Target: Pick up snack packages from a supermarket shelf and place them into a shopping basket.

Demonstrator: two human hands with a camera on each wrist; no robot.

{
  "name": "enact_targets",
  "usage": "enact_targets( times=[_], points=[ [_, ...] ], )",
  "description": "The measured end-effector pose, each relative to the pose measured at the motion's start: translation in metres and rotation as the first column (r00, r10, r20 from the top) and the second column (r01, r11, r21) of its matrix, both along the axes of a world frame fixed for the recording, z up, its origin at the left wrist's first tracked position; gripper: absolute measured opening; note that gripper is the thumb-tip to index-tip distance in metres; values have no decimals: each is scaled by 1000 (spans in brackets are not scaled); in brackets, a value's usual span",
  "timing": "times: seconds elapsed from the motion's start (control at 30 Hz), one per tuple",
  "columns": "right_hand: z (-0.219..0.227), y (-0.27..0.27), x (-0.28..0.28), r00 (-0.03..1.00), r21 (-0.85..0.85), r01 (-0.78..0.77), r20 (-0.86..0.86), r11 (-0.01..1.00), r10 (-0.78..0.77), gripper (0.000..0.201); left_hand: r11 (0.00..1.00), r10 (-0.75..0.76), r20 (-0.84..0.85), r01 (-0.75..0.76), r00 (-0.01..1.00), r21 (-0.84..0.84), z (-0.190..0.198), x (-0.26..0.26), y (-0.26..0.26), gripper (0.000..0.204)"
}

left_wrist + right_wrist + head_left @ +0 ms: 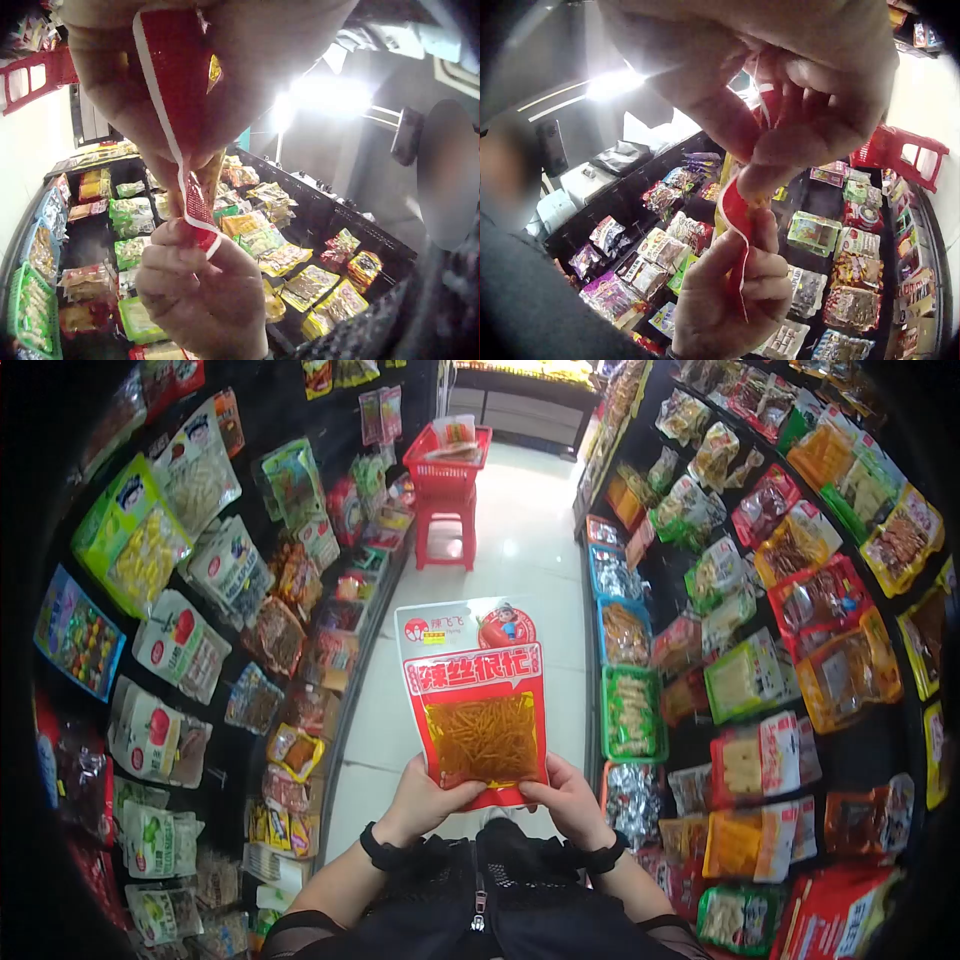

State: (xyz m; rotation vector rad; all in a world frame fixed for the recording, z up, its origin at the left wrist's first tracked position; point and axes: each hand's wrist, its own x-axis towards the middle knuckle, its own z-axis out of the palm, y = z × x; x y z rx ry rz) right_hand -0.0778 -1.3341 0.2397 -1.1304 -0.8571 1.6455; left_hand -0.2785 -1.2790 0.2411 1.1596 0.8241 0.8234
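A red and white snack packet [480,700] with a clear window onto orange-brown strips is held upright in front of the body in the head view. The left hand [428,796] pinches its lower left corner, thumb on the front. At the lower right corner the right hand [568,800] pinches it the same way. Seen edge-on in the left wrist view, the packet [174,90] runs between the left hand [247,67] and the right hand [199,289]. The right wrist view shows its bent red edge [739,217] between both hands; most fingers behind the packet are hidden in the head view.
Hanging snack packets [180,645] line the left shelf, and more [740,760] line the right. Baskets such as a green one [633,758] edge the right side. Ahead on the tiled floor [530,540], a red basket [440,472] sits on a red stool [445,532].
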Motion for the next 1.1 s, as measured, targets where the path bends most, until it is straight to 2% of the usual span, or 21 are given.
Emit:
enact_targets(
  times=[0.1, 0.17, 0.23, 0.27, 0.33, 0.43, 0.5, 0.57, 0.67, 0.8, 0.87, 0.9, 0.97, 1.03, 1.1],
  points=[
    [1, 48, 33, 998, 86, -42, 50, 995, 38, 34, 1000, 24, -12, -24, 1000, -5, 11, 33, 39, 39],
    [13, 80, 52, 999, 178, -3, 52, 984, -6, 41, 998, 36, -44, -34, 998, 44, 20, 59, 64, 37],
    [27, 108, 75, 1000, 159, -32, 6, 987, 31, 45, 998, 48, -14, -47, 999, 35, 29, 83, 84, 37],
    [27, 120, 88, 998, 172, -53, 46, 984, 46, 44, 997, 59, -3, -59, 998, 44, 33, 93, 96, 37],
    [25, 143, 106, 993, 176, -93, 84, 980, 80, 43, 993, 18, 37, -14, 999, -114, 38, 107, 114, 37],
    [18, 177, 121, 992, 120, -114, 69, 986, 106, 41, 990, 60, 89, -48, 994, -134, 25, 120, 137, 38],
    [13, 199, 127, 989, 148, -140, 73, 979, 130, 40, 988, 65, 93, -51, 994, -144, 23, 120, 158, 40],
    [8, 225, 130, 985, 115, -169, 54, 979, 164, 41, 1000, -4, -25, 4, 1000, 8, 20, 118, 183, 37],
    [1, 285, 127, 982, 83, -188, 39, 979, 185, 42, 997, 31, 14, -30, 999, -75, 11, 118, 236, 37],
    [-10, 368, 122, 981, 95, -190, 61, 977, 185, 44, 998, 54, -18, -53, 998, 27, -7, 114, 325, 33],
    [-1, 410, 115, 985, 83, -164, 72, 983, 158, 45, 995, 85, 27, -84, 996, -46, -6, 111, 370, 29],
    [2, 424, 114, 988, 69, -143, 75, 987, 138, 46, 996, 79, 35, -77, 996, -43, -4, 110, 386, 29],
    [5, 440, 114, 985, 96, -154, 89, 983, 146, 46, 998, 60, -67, -61, 996, -16, 2, 106, 407, 29],
    [8, 494, 109, 993, 89, -116, 22, 989, 115, 45, 1000, -2, -90, 0, 996, -24, 8, 98, 472, 32],
    [7, 514, 107, 997, 104, -80, 14, 991, 79, 43, 998, -56, -109, 52, 992, -43, 6, 99, 495, 35]
  ],
)
